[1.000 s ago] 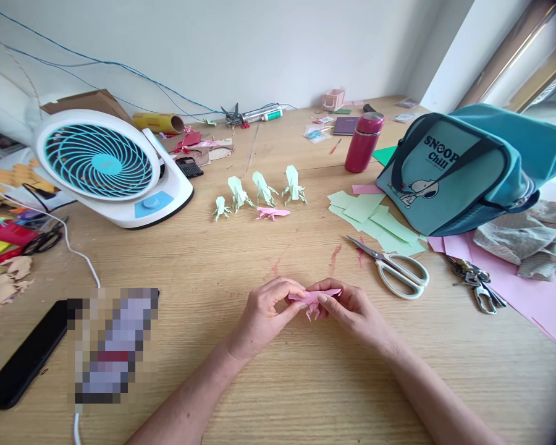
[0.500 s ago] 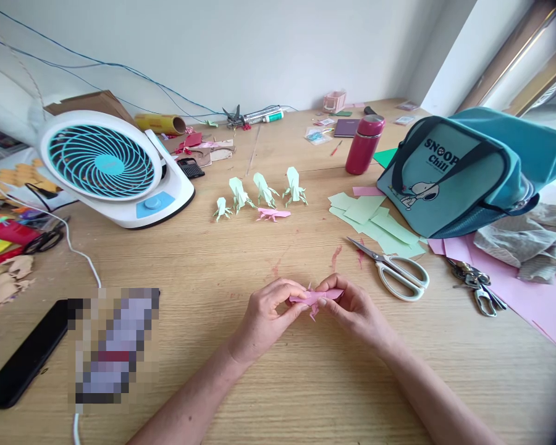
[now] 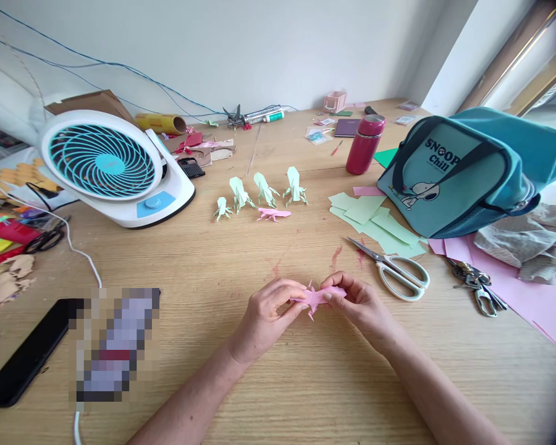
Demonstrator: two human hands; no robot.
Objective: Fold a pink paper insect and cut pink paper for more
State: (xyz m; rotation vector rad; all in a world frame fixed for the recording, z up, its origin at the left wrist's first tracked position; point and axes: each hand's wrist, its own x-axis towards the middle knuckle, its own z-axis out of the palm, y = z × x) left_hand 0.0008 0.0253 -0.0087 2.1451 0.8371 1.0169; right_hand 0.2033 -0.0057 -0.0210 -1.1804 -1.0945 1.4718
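A pink origami insect (image 3: 315, 298) with thin folded legs is held just above the wooden table (image 3: 278, 383), one end in each hand. My left hand (image 3: 274, 309) pinches its left end between thumb and fingers. On the other side my right hand (image 3: 354, 301) grips the right end, thumb in front and fingers behind. Farther back, several pale green origami insects (image 3: 294, 185) stand in a row, and a second pink origami insect (image 3: 273, 214) lies in front of them.
Open-handled scissors (image 3: 393, 269) lie right of my hands, by green paper pieces (image 3: 375, 216) and a bunch of keys (image 3: 477, 284). A teal bag (image 3: 449, 173) and red flask (image 3: 366, 144) stand behind. A white fan (image 3: 115, 167) and black phone (image 3: 28, 352) are on the left.
My right hand has shifted slightly to the right along the pink insect, and more of its middle now shows. The left hand stays nearly where it was.
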